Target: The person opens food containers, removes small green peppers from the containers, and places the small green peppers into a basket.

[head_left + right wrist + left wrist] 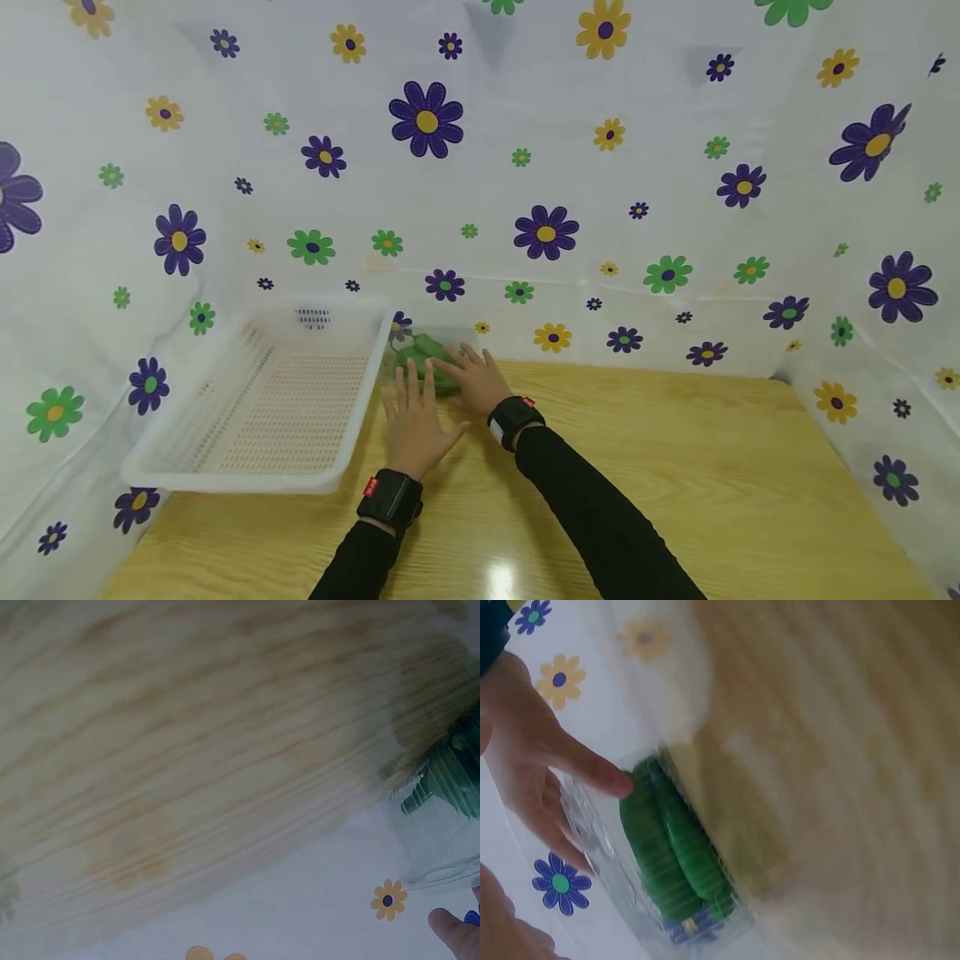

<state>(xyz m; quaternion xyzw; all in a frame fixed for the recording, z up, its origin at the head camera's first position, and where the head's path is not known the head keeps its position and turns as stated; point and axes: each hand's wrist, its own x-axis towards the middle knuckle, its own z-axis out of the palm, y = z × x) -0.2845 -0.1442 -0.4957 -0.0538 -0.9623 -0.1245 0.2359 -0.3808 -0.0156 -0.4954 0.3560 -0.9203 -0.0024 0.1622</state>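
A clear plastic box (739, 926) of green peppers (667, 840) stands at the back of the table, beside the basket. My left hand (417, 429) is in front of it, fingers spread and straight, its fingertips overlapping the box in the head view. Reaching in from the right, my right hand (480, 383) has its fingers extended over the box's right side. In the left wrist view, the right thumb and fingers (592, 769) lie at the box's rim. A fingertip (450, 930) shows close to the box in the right wrist view.
A white perforated plastic basket (348, 417) stands on the left of the wooden table (660, 467). Flower-printed white cloth (480, 183) encloses the table at the back and both sides.
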